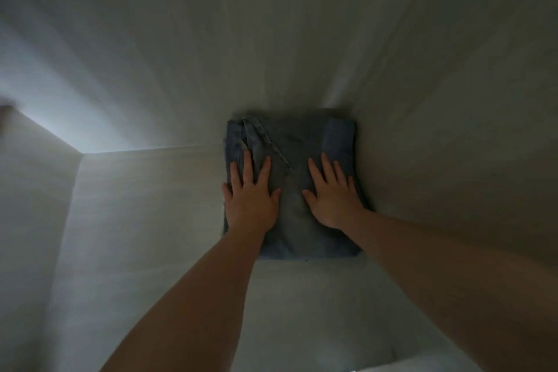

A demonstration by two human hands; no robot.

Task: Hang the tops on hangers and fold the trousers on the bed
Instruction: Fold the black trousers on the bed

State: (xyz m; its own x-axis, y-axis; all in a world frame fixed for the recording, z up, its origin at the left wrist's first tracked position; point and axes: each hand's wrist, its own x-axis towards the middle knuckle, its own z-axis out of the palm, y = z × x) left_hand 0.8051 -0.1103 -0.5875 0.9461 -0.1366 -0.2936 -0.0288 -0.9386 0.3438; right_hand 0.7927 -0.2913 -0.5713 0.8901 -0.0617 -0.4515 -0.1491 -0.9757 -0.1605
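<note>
Left hand (252,199), right hand (333,195) — flat on folded jeans (294,142)

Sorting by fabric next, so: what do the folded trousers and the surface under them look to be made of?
The folded trousers: faded blue denim, matte, judging by the thick stitched seam. The surface: smooth, pale, matte panel with faint streaks, perhaps laminated board; dim light leaves it open.

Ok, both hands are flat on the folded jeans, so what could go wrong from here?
The folded jeans sit close against the right-hand panel; pushing that way could bunch that edge. The left hand and right hand only press flat, so the top layer might spring open on release.
</note>
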